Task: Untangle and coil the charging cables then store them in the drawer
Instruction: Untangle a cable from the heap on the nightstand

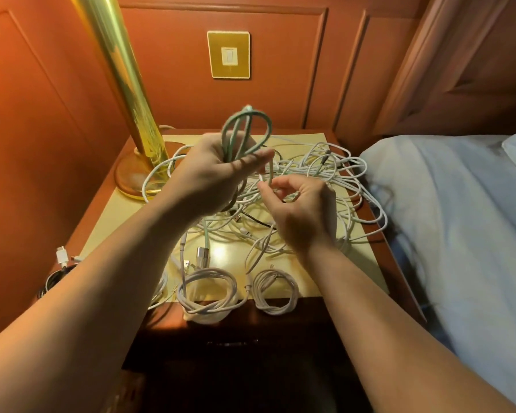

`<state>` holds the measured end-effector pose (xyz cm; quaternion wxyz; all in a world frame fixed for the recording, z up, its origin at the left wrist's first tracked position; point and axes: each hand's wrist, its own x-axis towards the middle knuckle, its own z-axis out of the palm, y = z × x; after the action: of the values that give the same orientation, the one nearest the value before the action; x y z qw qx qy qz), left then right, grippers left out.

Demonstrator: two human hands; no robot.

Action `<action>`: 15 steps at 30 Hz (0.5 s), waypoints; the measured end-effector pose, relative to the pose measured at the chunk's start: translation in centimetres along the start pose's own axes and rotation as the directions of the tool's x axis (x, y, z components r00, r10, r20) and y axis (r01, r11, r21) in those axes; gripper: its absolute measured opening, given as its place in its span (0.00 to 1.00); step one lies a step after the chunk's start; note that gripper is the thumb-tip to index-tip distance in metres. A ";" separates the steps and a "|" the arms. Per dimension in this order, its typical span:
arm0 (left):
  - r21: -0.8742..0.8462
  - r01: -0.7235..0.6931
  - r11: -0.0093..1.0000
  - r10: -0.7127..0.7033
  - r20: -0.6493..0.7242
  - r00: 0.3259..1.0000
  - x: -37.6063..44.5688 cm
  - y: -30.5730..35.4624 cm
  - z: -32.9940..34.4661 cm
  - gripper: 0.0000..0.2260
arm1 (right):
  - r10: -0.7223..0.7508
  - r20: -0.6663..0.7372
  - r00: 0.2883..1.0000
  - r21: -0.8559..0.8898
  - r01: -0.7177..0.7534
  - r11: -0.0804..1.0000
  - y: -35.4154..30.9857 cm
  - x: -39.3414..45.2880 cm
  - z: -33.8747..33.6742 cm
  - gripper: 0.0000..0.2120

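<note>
Left hand: the left hand (212, 171) is raised above the middle of the nightstand (131, 201), fingers curled round several loops of the green cable (246, 132); the loops stand up out of the fist, held so the coil made so far keeps its shape.
Right hand: the right hand (298, 210) sits just right of and below the left, thumb and fingertips pinching a white strand (270, 174) that rises from the heap, most likely to part it from the green cable's trailing run.
Green cable tail: it drops from the left fist into the pile and ends near the front edge at a metal plug (202, 254), so it is not yet fully wound.
Tangle: the tangled white cables (334, 174) spread over the back and right of the nightstand top, some loops spilling past the right edge.
Finished coils: the larger white coil (207, 296) and the smaller white coil (276, 292) lie at the front edge, set apart from the heap.
Drawer: in the dark below the front edge; whether it is open I cannot tell.
Lamp: the brass lamp (125, 84) stands at the back left corner, cable looped over its base.
</note>
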<state>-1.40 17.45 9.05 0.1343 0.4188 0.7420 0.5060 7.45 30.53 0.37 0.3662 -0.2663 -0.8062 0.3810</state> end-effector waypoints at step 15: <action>0.053 0.014 0.999 -0.004 -0.182 0.983 0.3 -1.3 0.3 0.09 | -0.058 0.019 0.998 -0.118 0.060 0.991 -0.4 -0.4 -0.3 0.13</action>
<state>-2.03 17.68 7.86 0.0569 0.3711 0.7663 0.5213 7.92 30.12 0.70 0.3545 -0.2606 -0.8377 0.3235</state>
